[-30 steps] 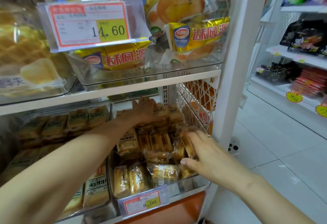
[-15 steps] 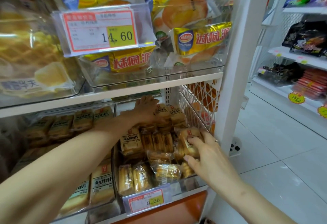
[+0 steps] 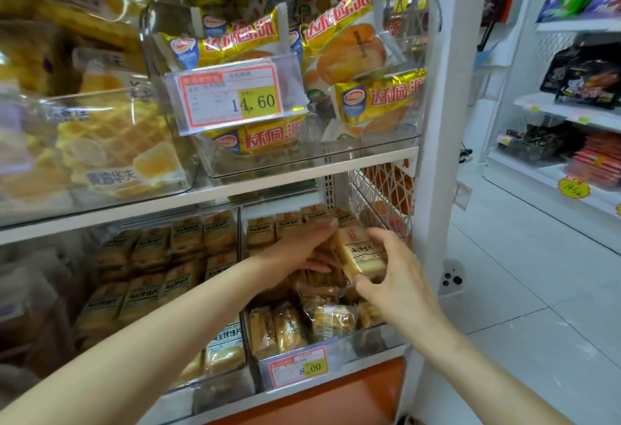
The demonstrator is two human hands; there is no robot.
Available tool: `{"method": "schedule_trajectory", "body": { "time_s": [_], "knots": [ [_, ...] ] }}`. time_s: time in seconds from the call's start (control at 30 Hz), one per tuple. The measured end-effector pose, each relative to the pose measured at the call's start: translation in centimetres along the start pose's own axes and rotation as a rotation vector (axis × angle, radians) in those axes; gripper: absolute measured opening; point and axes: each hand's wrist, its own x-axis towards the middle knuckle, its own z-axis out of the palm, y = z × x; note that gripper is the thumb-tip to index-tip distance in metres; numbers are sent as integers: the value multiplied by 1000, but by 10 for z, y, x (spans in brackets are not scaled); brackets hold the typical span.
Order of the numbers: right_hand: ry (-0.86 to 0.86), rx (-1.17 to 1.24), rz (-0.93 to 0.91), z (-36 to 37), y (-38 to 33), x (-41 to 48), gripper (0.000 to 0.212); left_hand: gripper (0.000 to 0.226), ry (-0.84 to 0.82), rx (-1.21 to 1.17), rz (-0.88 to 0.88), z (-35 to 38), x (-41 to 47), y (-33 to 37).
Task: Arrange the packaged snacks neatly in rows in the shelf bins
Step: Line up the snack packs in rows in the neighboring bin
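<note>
In the right-hand clear bin (image 3: 373, 340) on the lower shelf, the right hand (image 3: 393, 277) pinches a tan snack pack (image 3: 361, 253) between thumb and fingers, above the stacked packs (image 3: 262, 233). The left hand (image 3: 302, 250) lies flat, fingers straight, touching the pack's left side.
</note>
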Motion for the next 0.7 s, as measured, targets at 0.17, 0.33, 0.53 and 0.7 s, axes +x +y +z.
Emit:
{"method": "schedule_trajectory", "body": {
  "time_s": [0.17, 0.33, 0.53, 0.7],
  "knots": [
    [-57, -71, -100, -1, -10, -10, 69, 13, 94, -56, -32, -3, 3, -2],
    [-195, -191, -147, -9, -13, -17, 54, 21, 407, -35, 12, -30, 43, 4],
    [-318, -259, -171, -3, -13, -15, 44, 7, 399, 17, 87, -36, 117, 15],
    [-322, -284, -210, -2, -13, -7, 42, 14, 374, 168, 78, -40, 159, 1]
  ]
}}
